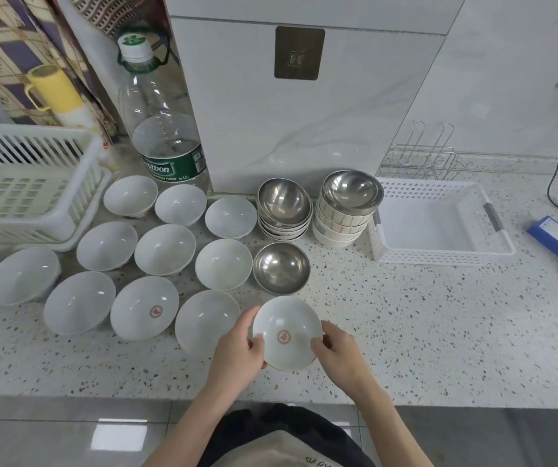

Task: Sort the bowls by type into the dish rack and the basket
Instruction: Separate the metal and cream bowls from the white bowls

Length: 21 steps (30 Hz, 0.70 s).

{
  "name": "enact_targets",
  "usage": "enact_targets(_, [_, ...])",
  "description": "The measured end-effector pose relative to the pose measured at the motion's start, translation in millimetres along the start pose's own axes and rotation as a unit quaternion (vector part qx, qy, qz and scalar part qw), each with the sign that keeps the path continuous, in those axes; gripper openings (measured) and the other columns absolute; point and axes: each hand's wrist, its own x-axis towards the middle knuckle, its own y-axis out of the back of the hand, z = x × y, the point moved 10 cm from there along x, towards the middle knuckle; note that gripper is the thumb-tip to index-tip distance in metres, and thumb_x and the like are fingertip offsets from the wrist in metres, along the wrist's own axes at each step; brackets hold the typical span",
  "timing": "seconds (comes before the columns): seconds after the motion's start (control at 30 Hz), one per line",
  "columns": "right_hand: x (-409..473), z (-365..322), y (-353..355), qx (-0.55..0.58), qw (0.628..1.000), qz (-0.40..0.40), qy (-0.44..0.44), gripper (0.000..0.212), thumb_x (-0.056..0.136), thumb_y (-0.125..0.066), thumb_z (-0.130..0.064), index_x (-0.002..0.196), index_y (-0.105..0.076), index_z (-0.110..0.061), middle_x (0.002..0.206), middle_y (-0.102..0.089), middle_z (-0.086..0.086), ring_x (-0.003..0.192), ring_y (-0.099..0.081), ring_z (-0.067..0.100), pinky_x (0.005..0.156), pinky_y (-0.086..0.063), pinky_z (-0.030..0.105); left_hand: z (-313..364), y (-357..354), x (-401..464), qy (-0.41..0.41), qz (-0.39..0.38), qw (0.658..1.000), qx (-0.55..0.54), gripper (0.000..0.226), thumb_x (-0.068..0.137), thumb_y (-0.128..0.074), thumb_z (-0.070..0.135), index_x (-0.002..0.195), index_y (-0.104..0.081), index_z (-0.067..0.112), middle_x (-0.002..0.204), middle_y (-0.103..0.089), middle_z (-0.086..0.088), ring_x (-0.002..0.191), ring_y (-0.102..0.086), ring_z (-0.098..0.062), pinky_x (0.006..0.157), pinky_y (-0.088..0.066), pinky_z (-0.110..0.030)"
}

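Note:
Both hands hold one white ceramic bowl with a red mark [286, 332] near the counter's front edge. My left hand [237, 352] grips its left rim and my right hand [340, 355] grips its right rim. Several white bowls [165, 249] lie spread over the counter to the left. A single steel bowl [281, 267] sits just behind the held bowl. Further back stand a stack topped by a steel bowl [284, 200] and a taller stack of striped bowls with a steel bowl on top [351, 192]. The white dish rack [32, 183] is at the far left, the white basket [439, 224] at the right.
A large water bottle [166, 129] stands at the back beside a white pillar. A yellow mug [53, 87] sits behind the rack. A wire rack [422, 160] stands behind the basket. A blue device with a cable [557, 237] lies at the far right.

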Motion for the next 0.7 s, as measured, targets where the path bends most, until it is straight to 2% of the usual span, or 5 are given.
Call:
enact_targets(0.1, [4,2,-3,0.001,1.0,-0.005,-0.008,0.018,0.09,-0.048,-0.013,0.081,-0.058,-0.025,0.057,-0.042,-0.006,0.046,-0.032,0.004,0.044,-0.027,0.018,0,-2,1,-0.001,-0.014,1.0,0.026,0.051,0.096,-0.057,0.031,0.144,-0.038,0.035,0.094,-0.068,0.011,0.069,-0.07,-0.002,0.056,-0.051,-0.011])
enact_targets(0.23, [9,4,-6,-0.006,1.0,-0.01,-0.006,0.016,0.09,-0.049,-0.013,0.089,-0.063,-0.021,0.052,-0.047,-0.009,0.042,-0.036,0.004,0.041,-0.028,0.015,-3,-7,0,0.004,-0.048,0.994,0.098,0.079,0.083,-0.066,0.053,0.147,-0.022,0.038,0.119,-0.061,0.015,0.098,-0.063,-0.007,0.08,-0.055,-0.026])
enact_targets(0.37, [14,8,-9,-0.01,1.0,-0.012,-0.017,0.015,0.09,-0.049,-0.012,0.092,-0.063,-0.014,0.047,-0.05,-0.012,0.041,-0.036,0.003,0.041,-0.028,0.014,6,-16,-3,-0.029,-0.096,0.989,0.104,0.099,0.069,-0.079,0.048,0.143,-0.014,0.044,0.115,-0.056,0.019,0.093,-0.061,-0.002,0.072,-0.054,-0.023])
enact_targets(0.47, [15,9,-12,-0.011,0.999,-0.021,-0.021,0.015,0.09,-0.048,-0.012,0.089,-0.061,-0.019,0.044,-0.052,-0.018,0.039,-0.039,0.003,0.039,-0.028,0.012,7,-17,-1,-0.027,-0.101,0.988,0.11,0.103,0.067,-0.083,0.039,0.144,-0.015,0.042,0.113,-0.06,0.011,0.094,-0.064,-0.008,0.08,-0.058,-0.031])
enact_targets(0.7, [20,11,-16,-0.027,0.999,-0.026,-0.015,0.014,0.091,-0.048,-0.016,0.09,-0.06,-0.023,0.055,-0.048,-0.01,0.044,-0.037,0.004,0.042,-0.028,0.014,6,-15,2,-0.01,-0.095,0.985,0.145,0.103,0.068,-0.083,0.036,0.146,-0.016,0.038,0.116,-0.06,0.008,0.096,-0.062,-0.012,0.079,-0.056,-0.031])
